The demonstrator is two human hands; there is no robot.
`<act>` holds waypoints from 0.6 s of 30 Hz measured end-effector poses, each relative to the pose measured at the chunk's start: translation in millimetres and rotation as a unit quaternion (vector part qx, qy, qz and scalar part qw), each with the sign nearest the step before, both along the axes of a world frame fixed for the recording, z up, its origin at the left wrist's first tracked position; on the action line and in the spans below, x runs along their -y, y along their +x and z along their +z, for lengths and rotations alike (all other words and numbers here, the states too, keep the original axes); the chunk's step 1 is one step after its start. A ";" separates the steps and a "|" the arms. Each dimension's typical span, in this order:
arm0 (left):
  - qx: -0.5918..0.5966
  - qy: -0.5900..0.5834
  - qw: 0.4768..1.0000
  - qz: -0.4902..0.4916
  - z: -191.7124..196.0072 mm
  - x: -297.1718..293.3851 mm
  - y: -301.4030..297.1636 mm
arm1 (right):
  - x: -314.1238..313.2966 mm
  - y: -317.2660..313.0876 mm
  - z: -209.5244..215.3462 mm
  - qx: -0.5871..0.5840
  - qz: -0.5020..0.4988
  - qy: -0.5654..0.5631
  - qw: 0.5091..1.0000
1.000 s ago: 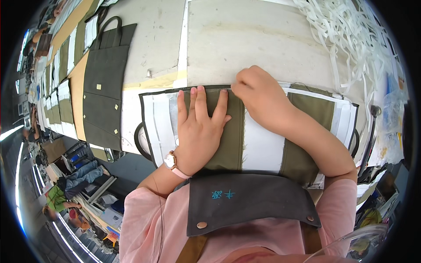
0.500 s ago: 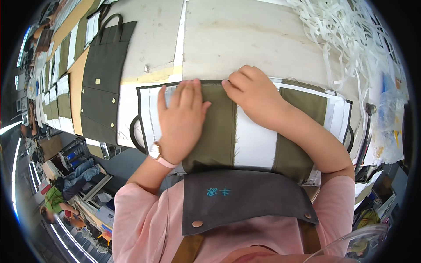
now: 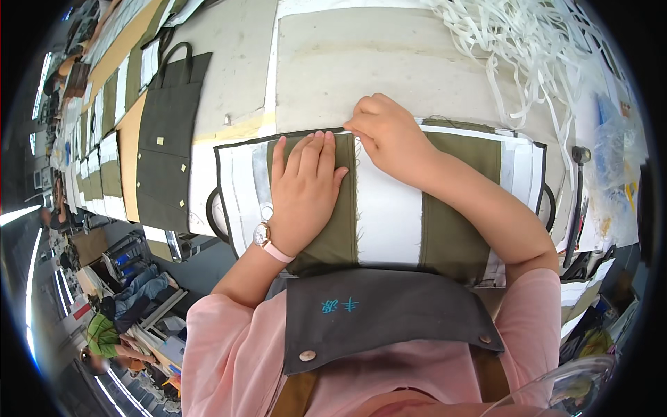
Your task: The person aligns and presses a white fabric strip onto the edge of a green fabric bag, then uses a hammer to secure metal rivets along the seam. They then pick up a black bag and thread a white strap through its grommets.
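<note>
A flat bag panel (image 3: 389, 215) with olive and white stripes and a dark border lies on the table in front of me. My left hand (image 3: 304, 191), with a watch at the wrist, rests flat on the left olive strip, fingers together. My right hand (image 3: 389, 135) pinches the panel's far edge where the olive strip meets the white centre strip. A dark loop handle (image 3: 212, 215) sticks out at the panel's left side.
A dark grey tote bag (image 3: 163, 139) lies to the left, with more olive and tan panels (image 3: 114, 104) beyond it. A tangle of white strips (image 3: 528, 55) covers the far right. A black tool (image 3: 577, 201) lies at the right. Clutter and a person on the floor at lower left.
My left hand slid left and then back toward the centre across the olive strip. My right hand shifted to the far edge and closed into a pinch there.
</note>
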State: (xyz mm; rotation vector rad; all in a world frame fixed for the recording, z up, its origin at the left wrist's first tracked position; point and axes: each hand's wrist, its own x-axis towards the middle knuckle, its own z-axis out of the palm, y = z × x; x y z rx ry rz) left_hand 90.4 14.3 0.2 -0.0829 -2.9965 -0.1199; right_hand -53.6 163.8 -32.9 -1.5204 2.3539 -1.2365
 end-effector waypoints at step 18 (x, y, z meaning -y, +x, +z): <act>-0.008 0.007 0.999 -0.043 1.8 3.7 -13.1 | -20.1 -1.9 -0.6 -0.056 -0.022 0.031 0.998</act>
